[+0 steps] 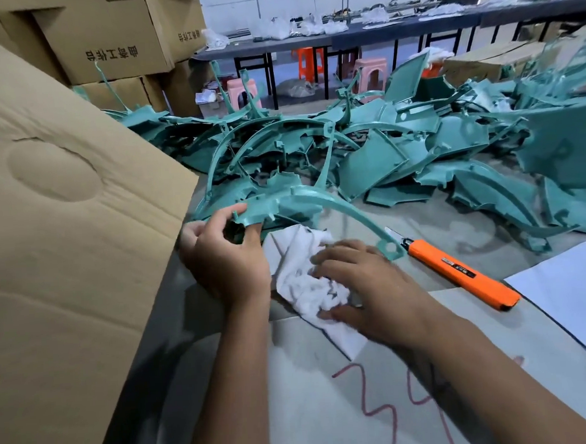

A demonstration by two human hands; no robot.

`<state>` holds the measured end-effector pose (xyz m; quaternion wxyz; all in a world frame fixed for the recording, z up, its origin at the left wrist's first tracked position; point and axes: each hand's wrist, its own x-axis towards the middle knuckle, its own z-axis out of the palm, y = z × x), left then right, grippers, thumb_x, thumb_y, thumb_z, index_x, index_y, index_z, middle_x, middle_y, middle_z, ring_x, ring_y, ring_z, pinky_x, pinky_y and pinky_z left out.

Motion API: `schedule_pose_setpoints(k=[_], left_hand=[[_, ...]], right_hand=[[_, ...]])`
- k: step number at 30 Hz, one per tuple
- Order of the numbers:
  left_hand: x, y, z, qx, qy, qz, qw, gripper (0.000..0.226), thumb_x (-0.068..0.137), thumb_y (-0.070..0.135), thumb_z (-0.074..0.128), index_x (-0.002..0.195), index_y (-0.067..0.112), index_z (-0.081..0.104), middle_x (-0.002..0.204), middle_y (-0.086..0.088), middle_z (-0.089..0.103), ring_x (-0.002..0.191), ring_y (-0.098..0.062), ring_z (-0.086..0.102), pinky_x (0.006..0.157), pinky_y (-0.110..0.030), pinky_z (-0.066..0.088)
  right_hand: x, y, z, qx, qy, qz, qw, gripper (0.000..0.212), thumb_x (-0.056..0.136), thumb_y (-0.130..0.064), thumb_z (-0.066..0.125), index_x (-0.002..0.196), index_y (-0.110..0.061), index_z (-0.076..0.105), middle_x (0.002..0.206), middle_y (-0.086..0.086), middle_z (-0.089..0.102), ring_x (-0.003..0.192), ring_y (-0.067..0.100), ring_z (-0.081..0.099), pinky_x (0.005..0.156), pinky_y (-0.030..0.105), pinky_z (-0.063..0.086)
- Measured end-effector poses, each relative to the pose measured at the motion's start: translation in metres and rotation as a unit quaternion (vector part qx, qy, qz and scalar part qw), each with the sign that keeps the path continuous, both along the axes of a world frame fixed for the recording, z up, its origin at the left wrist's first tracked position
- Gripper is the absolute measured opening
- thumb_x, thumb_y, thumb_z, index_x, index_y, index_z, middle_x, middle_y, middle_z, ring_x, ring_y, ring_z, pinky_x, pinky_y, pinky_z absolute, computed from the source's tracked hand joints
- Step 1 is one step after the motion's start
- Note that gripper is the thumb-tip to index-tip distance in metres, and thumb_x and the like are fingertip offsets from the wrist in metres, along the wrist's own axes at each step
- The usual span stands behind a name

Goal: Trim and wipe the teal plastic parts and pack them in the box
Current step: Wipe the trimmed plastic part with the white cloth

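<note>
Teal part [321, 203]: a long curved strip, arching over the near bench from the left hand to a ringed tip just beside the knife.
Left hand [223, 257]: fingers and thumb pinch the part's wide left end.
Right hand [367, 282]: fingers spread and blurred, pressing on the white cloth [305, 282], which lies crumpled under the part.
Knife [459, 270]: orange utility knife flat on the bench [439, 219], blade toward the pile.
Box [61, 218]: big cardboard flap at left, beside the left hand.
Pile [383, 147]: many teal parts heaped across the bench beyond.
Far back: stacked cartons [108, 37], pink and orange stools.
</note>
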<state>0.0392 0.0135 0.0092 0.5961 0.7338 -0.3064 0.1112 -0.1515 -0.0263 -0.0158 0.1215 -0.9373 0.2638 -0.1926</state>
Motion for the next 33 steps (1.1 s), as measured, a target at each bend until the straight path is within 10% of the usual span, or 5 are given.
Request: schedule_pose_setpoints(k=[4, 10, 17, 27, 33], left_hand=[[0.005, 0.006, 0.003, -0.053, -0.085, -0.003, 0.995, 0.015, 0.080, 0.018, 0.082, 0.092, 0.015, 0.074, 0.098, -0.007, 0.067, 0.098, -0.031, 0.059, 0.089, -0.031, 0.038], [0.001, 0.002, 0.009, -0.157, -0.040, -0.066, 0.985, 0.017, 0.101, 0.016, 0.061, 0.095, 0.001, 0.057, 0.076, 0.010, 0.051, 0.067, -0.004, 0.045, 0.064, -0.013, 0.036], [-0.008, -0.013, -0.003, -0.029, 0.098, -0.214, 0.971, 0.012, 0.099, 0.020, 0.065, 0.103, 0.022, 0.054, 0.072, 0.009, 0.047, 0.058, 0.000, 0.046, 0.056, -0.024, 0.036], [-0.024, -0.020, -0.009, 0.028, 0.226, -0.270, 0.936, 0.018, 0.099, 0.025, 0.065, 0.115, 0.017, 0.064, 0.103, -0.007, 0.069, 0.097, -0.026, 0.064, 0.091, -0.039, 0.054], [-0.009, -0.017, -0.012, 0.015, 0.192, -0.248, 0.949, 0.018, 0.099, 0.024, 0.063, 0.104, 0.008, 0.064, 0.079, -0.001, 0.056, 0.072, -0.019, 0.049, 0.067, -0.032, 0.040]], right_hand=[[0.004, 0.007, 0.003, -0.035, -0.238, -0.037, 0.970, 0.022, 0.077, -0.001, 0.074, 0.077, -0.009, 0.053, 0.075, -0.003, 0.053, 0.069, 0.018, 0.048, 0.060, 0.031, 0.035], [-0.020, -0.002, 0.015, 0.113, -0.536, -0.151, 0.823, 0.026, 0.090, 0.006, 0.062, 0.091, -0.018, 0.054, 0.081, -0.005, 0.057, 0.070, 0.013, 0.049, 0.061, 0.027, 0.040], [-0.037, -0.016, 0.032, 0.583, -0.680, -0.014, 0.445, 0.022, 0.077, -0.009, 0.050, 0.067, -0.014, 0.070, 0.066, 0.000, 0.064, 0.063, 0.013, 0.064, 0.060, 0.022, 0.057], [-0.017, 0.008, 0.017, 0.422, -0.420, 0.004, 0.803, 0.041, 0.107, -0.031, 0.054, 0.147, -0.031, 0.048, 0.137, -0.005, 0.068, 0.117, 0.017, 0.069, 0.088, 0.035, 0.059], [-0.012, 0.002, 0.020, 0.454, -0.490, -0.078, 0.740, 0.030, 0.104, -0.006, 0.056, 0.133, -0.013, 0.062, 0.108, 0.007, 0.078, 0.089, 0.024, 0.075, 0.066, 0.034, 0.063]])
